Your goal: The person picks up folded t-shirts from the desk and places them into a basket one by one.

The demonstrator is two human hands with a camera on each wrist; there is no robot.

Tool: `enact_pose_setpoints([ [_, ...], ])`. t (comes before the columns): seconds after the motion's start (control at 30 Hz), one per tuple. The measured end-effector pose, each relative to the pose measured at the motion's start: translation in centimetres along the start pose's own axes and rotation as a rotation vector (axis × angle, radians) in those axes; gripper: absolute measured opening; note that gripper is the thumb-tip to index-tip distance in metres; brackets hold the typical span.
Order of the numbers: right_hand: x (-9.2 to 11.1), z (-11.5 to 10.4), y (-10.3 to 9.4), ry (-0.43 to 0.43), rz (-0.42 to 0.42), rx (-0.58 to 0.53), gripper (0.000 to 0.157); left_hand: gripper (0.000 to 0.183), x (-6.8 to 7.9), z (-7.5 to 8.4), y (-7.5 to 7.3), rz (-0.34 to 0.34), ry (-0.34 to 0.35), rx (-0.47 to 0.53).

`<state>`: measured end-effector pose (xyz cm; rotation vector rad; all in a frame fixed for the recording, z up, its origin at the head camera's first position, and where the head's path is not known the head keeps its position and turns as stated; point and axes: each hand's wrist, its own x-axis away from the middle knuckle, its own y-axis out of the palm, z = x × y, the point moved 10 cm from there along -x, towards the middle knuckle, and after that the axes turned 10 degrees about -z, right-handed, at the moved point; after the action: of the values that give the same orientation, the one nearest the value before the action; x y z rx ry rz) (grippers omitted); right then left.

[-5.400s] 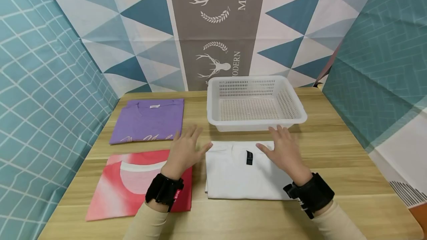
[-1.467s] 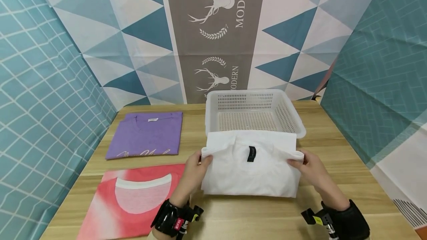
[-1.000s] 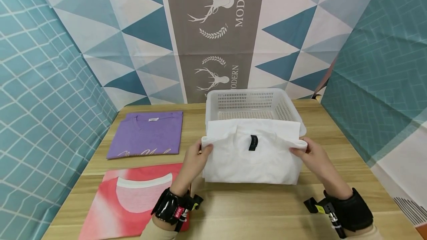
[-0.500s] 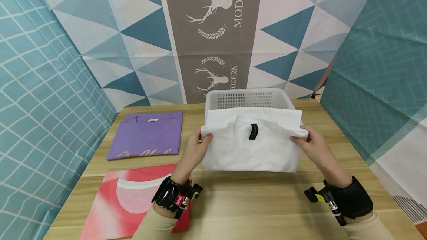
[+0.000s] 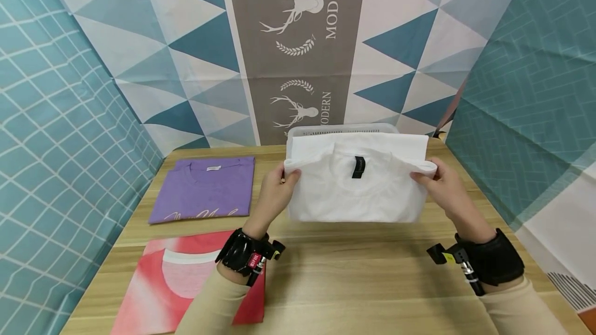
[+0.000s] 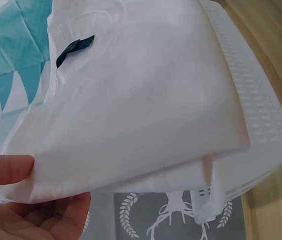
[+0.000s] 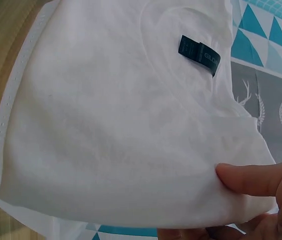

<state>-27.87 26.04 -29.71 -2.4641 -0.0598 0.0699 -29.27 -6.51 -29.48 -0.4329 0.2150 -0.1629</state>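
Note:
A folded white T-shirt [image 5: 354, 190] with a black neck label hangs in the air between both hands. My left hand [image 5: 276, 190] pinches its left upper corner, thumb in front; the left wrist view shows the fingers behind the cloth. On the other side my right hand [image 5: 444, 187] pinches the right upper corner the same way. Behind the shirt stands a white plastic basket [image 5: 298, 131], mostly covered by it in the head view. Part of the basket's perforated wall [image 6: 260, 100] shows beside the shirt in the left wrist view.
A folded purple T-shirt [image 5: 205, 187] lies at the back left of the wooden table [image 5: 363, 283]. In front of it is a folded red and pink T-shirt [image 5: 186, 278], partly under the left forearm. A patterned cloth [image 5: 298, 56] hangs behind the table.
Earlier the white T-shirt lay flat on the table with both hands open above it. Now both hands grip it, and it has risen up and away, covering most of the basket.

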Motion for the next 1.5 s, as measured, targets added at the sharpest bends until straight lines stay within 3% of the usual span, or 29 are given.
enact_pose_setpoints([
  [0.53,-1.2,-1.7,-2.6,-0.038,0.138,-0.007,0.039,0.027,-2.2,2.1,-0.9,0.039,0.034,-0.052],
  [0.8,-2.4,-2.1,-3.0,-0.019,0.169,-0.024,0.041,0.028,-3.6,2.5,-1.0,0.036,0.037,-0.05],
  [1.03,-3.8,-2.0,-3.2,0.012,0.213,-0.031,0.044,0.026,-5.0,3.0,-1.4,0.075,0.051,-0.068],
  [1.3,-5.2,-1.6,-3.1,0.006,0.237,-0.062,0.037,0.024,-6.3,2.6,-1.3,0.112,0.045,-0.087],
  [1.5,-6.2,-0.8,-2.8,0.052,0.219,-0.076,0.039,0.025,-7.1,2.1,-0.9,0.125,0.029,-0.111],
])
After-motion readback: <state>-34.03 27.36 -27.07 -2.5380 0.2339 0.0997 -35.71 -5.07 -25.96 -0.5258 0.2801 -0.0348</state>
